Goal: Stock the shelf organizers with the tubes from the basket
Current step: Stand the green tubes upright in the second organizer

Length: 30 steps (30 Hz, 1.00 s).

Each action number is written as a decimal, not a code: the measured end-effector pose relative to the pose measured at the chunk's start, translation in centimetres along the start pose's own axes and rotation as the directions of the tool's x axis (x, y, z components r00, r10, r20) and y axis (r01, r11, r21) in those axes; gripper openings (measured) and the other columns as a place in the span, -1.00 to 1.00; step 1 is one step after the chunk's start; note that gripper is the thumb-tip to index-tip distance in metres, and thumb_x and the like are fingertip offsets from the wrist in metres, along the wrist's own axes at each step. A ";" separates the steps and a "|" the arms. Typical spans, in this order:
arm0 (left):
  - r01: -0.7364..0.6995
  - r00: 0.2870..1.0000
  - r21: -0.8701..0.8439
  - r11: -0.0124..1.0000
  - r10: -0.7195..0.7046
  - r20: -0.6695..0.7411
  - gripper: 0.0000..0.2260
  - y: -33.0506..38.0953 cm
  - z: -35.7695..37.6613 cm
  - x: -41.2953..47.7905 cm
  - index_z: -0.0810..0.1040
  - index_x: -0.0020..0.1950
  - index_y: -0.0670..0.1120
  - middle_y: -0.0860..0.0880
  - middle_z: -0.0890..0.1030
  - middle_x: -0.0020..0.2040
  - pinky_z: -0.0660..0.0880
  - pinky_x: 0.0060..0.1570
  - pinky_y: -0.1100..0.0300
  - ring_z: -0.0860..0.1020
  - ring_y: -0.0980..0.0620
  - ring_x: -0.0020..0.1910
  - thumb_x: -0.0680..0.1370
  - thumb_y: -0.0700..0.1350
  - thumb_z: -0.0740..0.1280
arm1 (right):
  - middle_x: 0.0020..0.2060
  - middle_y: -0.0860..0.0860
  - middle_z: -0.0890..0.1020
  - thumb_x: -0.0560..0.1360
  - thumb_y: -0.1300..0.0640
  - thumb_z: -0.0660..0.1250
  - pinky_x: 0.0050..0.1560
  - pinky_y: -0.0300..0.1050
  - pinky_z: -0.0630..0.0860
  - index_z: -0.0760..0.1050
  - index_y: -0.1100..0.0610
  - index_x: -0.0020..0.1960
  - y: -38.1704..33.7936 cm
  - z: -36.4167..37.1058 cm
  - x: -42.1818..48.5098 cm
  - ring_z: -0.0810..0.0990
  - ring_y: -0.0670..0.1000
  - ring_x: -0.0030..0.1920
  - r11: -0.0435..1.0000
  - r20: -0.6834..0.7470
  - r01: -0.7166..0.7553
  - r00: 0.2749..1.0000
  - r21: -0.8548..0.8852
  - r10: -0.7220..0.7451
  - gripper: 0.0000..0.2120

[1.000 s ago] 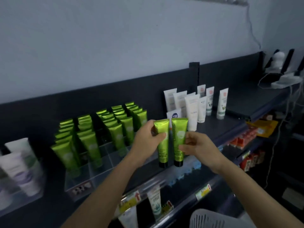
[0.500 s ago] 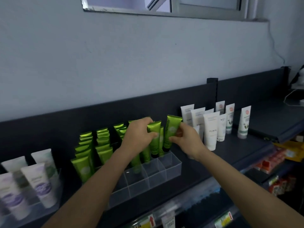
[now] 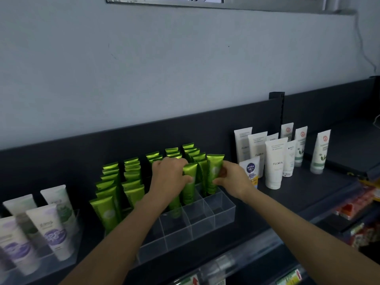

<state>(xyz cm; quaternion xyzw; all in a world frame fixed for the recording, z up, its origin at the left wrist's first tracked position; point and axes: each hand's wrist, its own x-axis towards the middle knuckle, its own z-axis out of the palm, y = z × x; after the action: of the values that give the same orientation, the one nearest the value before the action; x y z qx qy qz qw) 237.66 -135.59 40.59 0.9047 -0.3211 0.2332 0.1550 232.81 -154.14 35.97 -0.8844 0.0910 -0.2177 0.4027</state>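
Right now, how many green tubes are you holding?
2. The left green tube is in the left hand, the right green tube in the right hand, both over the clear organizer. None seems hidden behind the palms.

Both arms reach forward; left hand [image 3: 170, 177] and right hand [image 3: 232, 178] apparently each pinch with curled fingers.

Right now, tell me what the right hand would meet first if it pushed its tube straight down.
Probably the floor of the clear organizer. The right hand holds a green tube upright over the rightmost column, and the cell below looks empty, though depth is hard to judge.
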 end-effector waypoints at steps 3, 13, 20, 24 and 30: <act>0.017 1.000 -0.012 1.000 -0.016 0.021 -0.60 -0.4 0.4 -0.3 0.54 0.23 0.04 0.07 0.64 0.04 0.14 0.19 0.09 0.50 0.05 0.15 0.44 0.13 0.40 | -0.26 -0.07 0.54 0.37 0.26 0.45 -0.30 -0.30 0.35 0.43 0.09 -0.13 0.1 0.6 0.4 0.51 -0.07 -0.22 0.993 0.062 0.007 0.998 -0.117 0.001 -0.78; 0.030 0.996 0.100 0.994 -0.038 0.077 -0.65 -1.2 0.4 -0.7 0.56 0.16 0.06 0.08 0.62 -0.01 0.13 0.15 0.06 0.49 0.04 0.10 0.45 0.19 0.35 | -0.14 0.10 0.55 0.39 0.24 0.43 -0.15 -0.16 0.35 0.42 0.20 -0.07 0.7 1.4 0.3 0.51 0.08 -0.09 0.966 0.046 -0.059 0.996 -0.250 0.073 -0.80; -0.008 0.998 0.044 0.999 0.010 -0.060 -0.64 -0.5 -0.9 -1.1 0.56 0.18 0.06 0.09 0.58 0.11 0.16 0.22 0.01 0.46 0.04 0.19 0.42 0.13 0.41 | 0.14 0.17 0.58 0.42 0.28 0.37 0.13 -0.05 0.48 0.42 0.25 0.26 0.3 0.7 -1.5 0.54 0.14 0.17 0.974 -0.052 -0.055 0.998 -0.221 0.044 -0.58; -0.155 0.981 -0.052 0.987 0.148 -0.128 -0.62 1.4 -1.3 -3.4 0.58 0.17 -0.06 -0.01 0.60 0.08 0.35 0.08 0.10 0.48 -0.03 0.13 0.41 0.06 0.46 | 0.17 0.13 0.56 0.43 0.27 0.39 0.11 -0.20 0.43 0.38 0.22 0.34 0.4 -0.9 -5.1 0.53 0.07 0.18 0.990 -0.135 -0.079 0.989 -0.113 0.063 -0.50; -0.305 0.949 -0.243 0.921 0.314 -0.003 -0.67 6.7 1.7 -8.1 0.58 0.12 -0.08 -0.05 0.57 0.03 0.45 0.01 0.08 0.50 -0.06 0.08 0.42 0.01 0.46 | 0.07 0.08 0.61 0.41 0.25 0.44 0.09 -0.18 0.47 0.51 0.20 0.19 3.6 -3.7 -13.4 0.58 0.03 0.05 0.976 -0.188 -0.175 0.971 -0.130 0.149 -0.64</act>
<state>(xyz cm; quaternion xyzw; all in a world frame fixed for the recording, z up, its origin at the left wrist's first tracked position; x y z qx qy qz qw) 228.31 -137.16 35.85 0.8213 -0.4885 0.1976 0.2187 219.26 -154.46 31.26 -0.8782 0.2142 -0.2546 0.3435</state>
